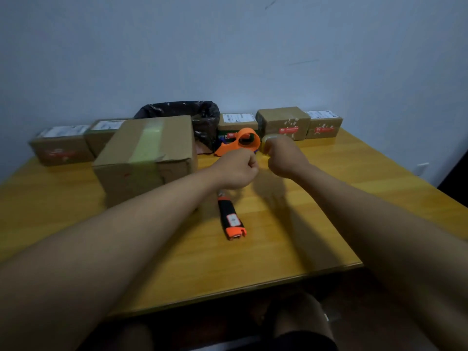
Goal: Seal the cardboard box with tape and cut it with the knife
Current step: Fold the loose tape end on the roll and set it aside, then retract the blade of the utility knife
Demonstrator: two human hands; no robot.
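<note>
A large cardboard box point(149, 158) stands left of centre on the table, with a strip of pale tape point(149, 140) running over its top and down the near face. My right hand point(283, 157) is closed around a roll of clear tape point(266, 144), which shows above the fingers. My left hand point(236, 169) is a closed fist right beside it; whether it pinches the tape's end is hidden. A black and orange knife point(231, 219) lies on the table just below my left wrist. An orange tape dispenser point(240, 141) sits behind my hands.
Several small labelled parcels point(283, 121) line the back of the wooden table point(329, 198), by the wall. A bin lined with a black bag point(200, 115) stands behind the large box. The table's front edge point(228, 292) runs near my knees.
</note>
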